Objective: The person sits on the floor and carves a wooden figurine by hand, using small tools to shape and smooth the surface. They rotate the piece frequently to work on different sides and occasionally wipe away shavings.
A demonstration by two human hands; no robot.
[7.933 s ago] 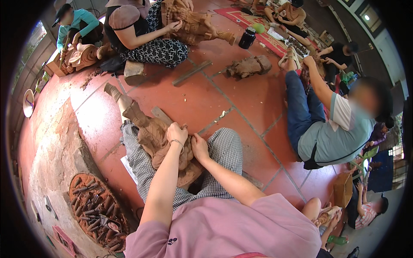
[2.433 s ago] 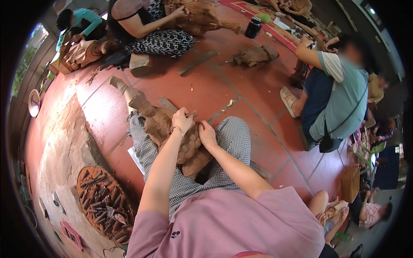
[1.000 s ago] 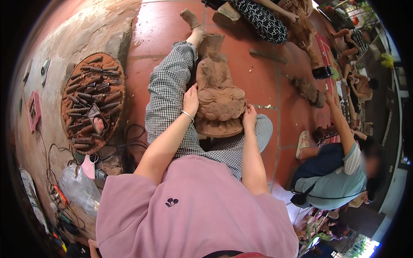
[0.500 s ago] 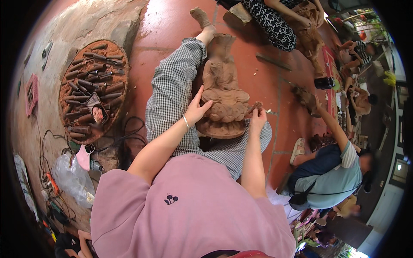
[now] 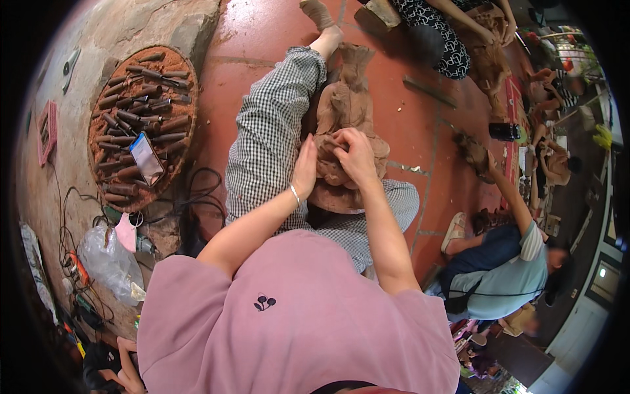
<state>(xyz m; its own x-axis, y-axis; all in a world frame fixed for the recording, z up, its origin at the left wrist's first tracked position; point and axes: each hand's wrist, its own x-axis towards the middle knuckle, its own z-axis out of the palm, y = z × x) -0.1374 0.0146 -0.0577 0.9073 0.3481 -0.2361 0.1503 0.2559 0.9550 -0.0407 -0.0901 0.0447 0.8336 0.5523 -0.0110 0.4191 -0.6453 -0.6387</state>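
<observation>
A carved brown wooden statue (image 5: 346, 108) of a seated figure lies between my legs, its lotus-shaped base towards me. My left hand (image 5: 304, 169) lies along the left side of the base, fingers stretched out and flat against the wood. My right hand (image 5: 356, 157) is on the front of the statue just above the lotus petals, its fingers bent and pressed together against the carving. Whatever is pinched in those fingers is hidden. The rounded lower rim (image 5: 335, 199) of the base shows below both hands.
At left, a round tray (image 5: 108, 180) of sawdust holds many wooden-handled carving tools, with a phone (image 5: 146, 159) on top. Cables, a clear plastic bag (image 5: 111, 266) and a pink mask (image 5: 126, 231) lie nearer. Right, co-workers handle other carvings (image 5: 474, 152); a wooden strip (image 5: 430, 90) lies on red tiles.
My right hand has moved from beside the base, where it pinched a small brown piece, left onto the statue's front. My left hand has slid slightly down along its side.
</observation>
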